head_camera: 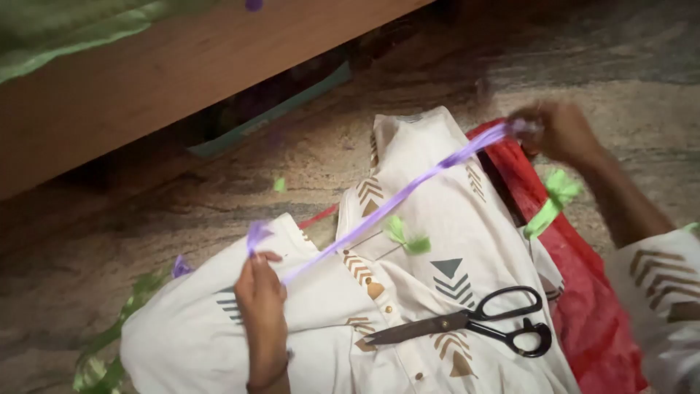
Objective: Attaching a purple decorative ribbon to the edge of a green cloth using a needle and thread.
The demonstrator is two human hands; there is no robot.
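Observation:
A purple ribbon (397, 198) is stretched taut between my two hands. My left hand (261, 292) pinches its lower end over a white garment (437, 241) with brown and grey arrow prints. My right hand (558, 130) grips the upper end above a red cloth (583, 292). Black-handled scissors (474, 321) lie shut on the garment, to the right of my left hand. A short green ribbon piece (407, 237) rests on the garment under the purple one.
A longer green ribbon (553, 201) lies on the red cloth. More green ribbon (109, 350) trails on the stone floor at lower left. A wooden bed frame (182, 66) crosses the top left, with dark space beneath it.

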